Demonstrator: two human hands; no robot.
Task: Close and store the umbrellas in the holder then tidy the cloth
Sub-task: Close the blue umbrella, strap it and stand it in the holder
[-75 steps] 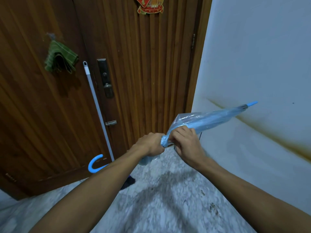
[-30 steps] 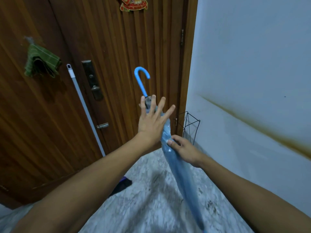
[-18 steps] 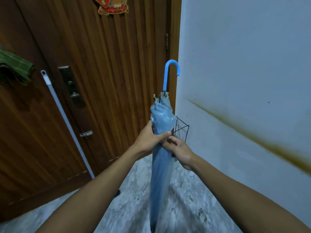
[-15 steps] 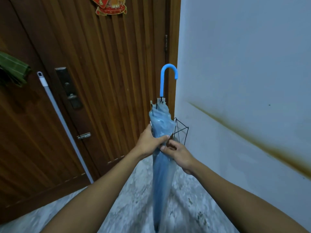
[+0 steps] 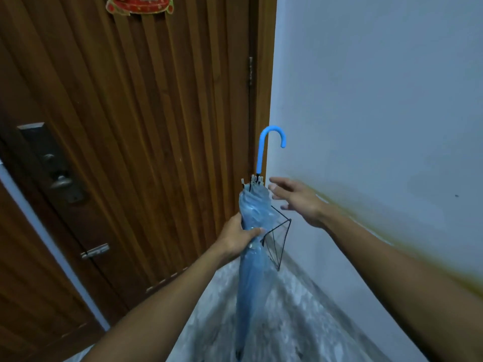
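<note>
Blue translucent umbrella (image 5: 252,257), folded, held roughly upright at centre, tip down near the marble-patterned floor (image 5: 292,309), curved blue handle (image 5: 269,145) uppermost against the door edge. Left hand (image 5: 239,237): fingers wrapped around the gathered canopy at mid-length. Right hand (image 5: 300,201): fingers spread, holding nothing, just right of the umbrella's upper canopy, not touching it. Black wire holder (image 5: 278,242): on the floor in the far corner, directly behind the umbrella, against the pale wall (image 5: 379,100). Wooden slatted door (image 5: 143,126): left, with metal lock (image 5: 52,168).
</note>
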